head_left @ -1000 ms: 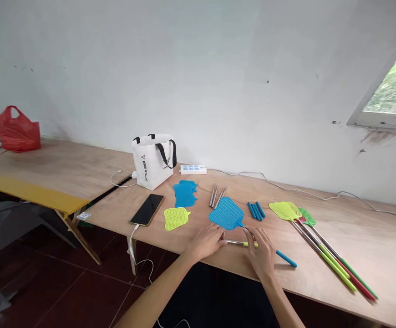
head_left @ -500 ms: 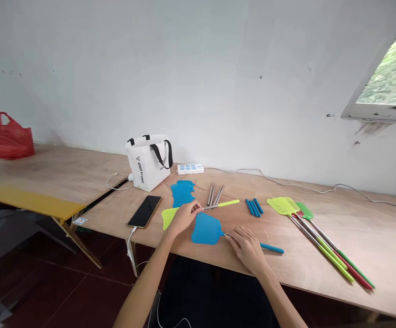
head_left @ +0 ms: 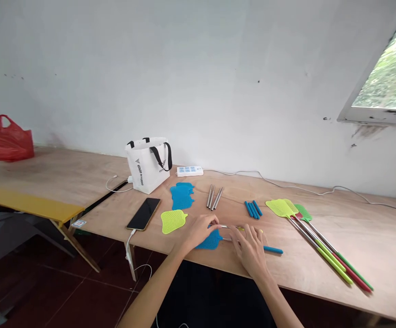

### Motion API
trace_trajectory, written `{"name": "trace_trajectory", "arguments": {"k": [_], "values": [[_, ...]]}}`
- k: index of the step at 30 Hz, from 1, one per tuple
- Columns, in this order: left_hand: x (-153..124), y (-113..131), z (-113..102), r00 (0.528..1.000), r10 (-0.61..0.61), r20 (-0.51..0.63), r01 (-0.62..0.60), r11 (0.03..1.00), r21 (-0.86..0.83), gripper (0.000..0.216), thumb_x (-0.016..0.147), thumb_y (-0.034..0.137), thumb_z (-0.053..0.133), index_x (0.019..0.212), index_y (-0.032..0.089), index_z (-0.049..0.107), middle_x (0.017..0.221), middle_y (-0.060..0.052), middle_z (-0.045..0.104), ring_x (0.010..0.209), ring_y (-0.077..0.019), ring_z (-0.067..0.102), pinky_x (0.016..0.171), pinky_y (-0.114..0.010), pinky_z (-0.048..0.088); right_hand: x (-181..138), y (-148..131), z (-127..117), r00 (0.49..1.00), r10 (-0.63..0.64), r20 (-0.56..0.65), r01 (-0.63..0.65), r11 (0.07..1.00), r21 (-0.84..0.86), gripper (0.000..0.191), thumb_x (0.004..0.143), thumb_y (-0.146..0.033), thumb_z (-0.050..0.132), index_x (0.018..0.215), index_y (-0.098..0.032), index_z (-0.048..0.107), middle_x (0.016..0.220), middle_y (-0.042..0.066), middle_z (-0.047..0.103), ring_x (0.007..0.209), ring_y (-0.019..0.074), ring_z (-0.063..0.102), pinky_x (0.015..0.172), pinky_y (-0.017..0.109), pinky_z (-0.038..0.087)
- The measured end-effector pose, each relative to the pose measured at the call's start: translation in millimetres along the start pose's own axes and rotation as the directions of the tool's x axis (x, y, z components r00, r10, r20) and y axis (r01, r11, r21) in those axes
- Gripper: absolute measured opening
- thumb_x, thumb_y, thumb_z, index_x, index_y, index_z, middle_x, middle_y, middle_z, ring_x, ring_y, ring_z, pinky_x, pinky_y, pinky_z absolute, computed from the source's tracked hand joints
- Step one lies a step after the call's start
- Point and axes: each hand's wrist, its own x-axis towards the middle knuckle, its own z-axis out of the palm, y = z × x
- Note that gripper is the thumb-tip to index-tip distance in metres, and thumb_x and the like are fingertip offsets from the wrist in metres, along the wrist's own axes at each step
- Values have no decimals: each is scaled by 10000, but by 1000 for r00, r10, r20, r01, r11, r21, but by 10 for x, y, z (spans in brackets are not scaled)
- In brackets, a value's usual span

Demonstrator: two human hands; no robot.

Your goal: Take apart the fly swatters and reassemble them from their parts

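My left hand [head_left: 201,231] pinches the bare end of a metal rod [head_left: 224,226] with a yellow-green handle, above a blue fly swatter [head_left: 209,241]. My right hand [head_left: 251,246] curls its fingers over that handle, covering most of it, and also over the swatter's metal shaft. The swatter lies near the table's front edge, its blue grip [head_left: 273,250] sticking out to the right. To the left of my left hand lies a loose yellow-green swatter head [head_left: 174,221]. Behind it are several stacked blue swatter heads [head_left: 182,197].
Several metal rods [head_left: 215,197] and blue grips [head_left: 253,209] lie farther back. Fly swatters [head_left: 316,237] in yellow-green, red and green lie at right. A phone [head_left: 144,213] on a cable, a white bag [head_left: 148,165] and a power strip [head_left: 190,171] occupy the left side.
My left hand has carried the handled rod right and nearer, away from the yellow-green head, which now lies uncovered. My right hand has its fingers over the rod's handle.
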Motion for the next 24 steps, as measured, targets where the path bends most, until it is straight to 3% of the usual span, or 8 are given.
{"name": "trace_trajectory", "arguments": {"k": [4, 8, 13, 17, 21, 24], "values": [[-31, 82, 117, 993, 108, 42, -106, 993, -54, 142, 966, 334, 624, 916, 238, 715, 937, 10, 754, 877, -181, 682, 755, -257, 451, 6, 4, 8, 999, -45, 3, 45, 998, 42, 258, 1031, -201, 491, 1195, -264, 679, 1023, 58, 688, 928, 219, 580, 971, 427, 340], [-30, 79, 27, 993, 111, 40, -110, 993, -38, 144, 958, 372, 632, 954, 251, 712, 963, 11, 743, 884, -182, 678, 781, -264, 468, -21, 50, 42, 997, -52, 54, 47, 994, 101, 333, 1021, -132, 461, 1262, -249, 658, 833, 25, 669, 797, 202, 552, 838, 369, 364], [-66, -105, -363, 997, -50, -62, 51, 998, 20, 254, 969, 462, 567, 1077, 258, 672, 1107, -34, 720, 1043, -231, 667, 882, -314, 495, -41, 86, 84, 995, -34, 91, 23, 992, 124, 438, 969, -56, 437, 1326, -228, 624, 883, 46, 676, 816, 222, 558, 758, 353, 383], [-171, -356, -595, 967, -241, -76, 253, 931, 263, 281, 992, 414, 480, 1149, 235, 629, 1269, -89, 662, 1206, -285, 604, 985, -387, 462, -51, 82, 107, 991, -25, 131, -3, 978, 208, 614, 901, 23, 370, 1425, -250, 540, 996, 60, 676, 886, 231, 581, 788, 352, 444], [-248, -567, -565, 911, -410, 47, 351, 830, 433, 303, 926, 338, 560, 1189, 200, 619, 1309, -168, 639, 1254, -376, 576, 987, -473, 452, -53, 67, 96, 988, -23, 151, -14, 971, 237, 751, 841, 54, 350, 1512, -270, 442, 1026, 58, 662, 898, 227, 582, 811, 355, 487], [-237, -618, -439, 909, -407, 85, 339, 844, 414, 351, 874, 281, 622, 1215, 197, 621, 1382, -194, 604, 1310, -404, 540, 988, -474, 450, -44, 63, 70, 989, -26, 144, -5, 977, 214, 789, 823, 54, 360, 1537, -278, 411, 1006, 57, 657, 879, 230, 577, 800, 365, 494]]}}
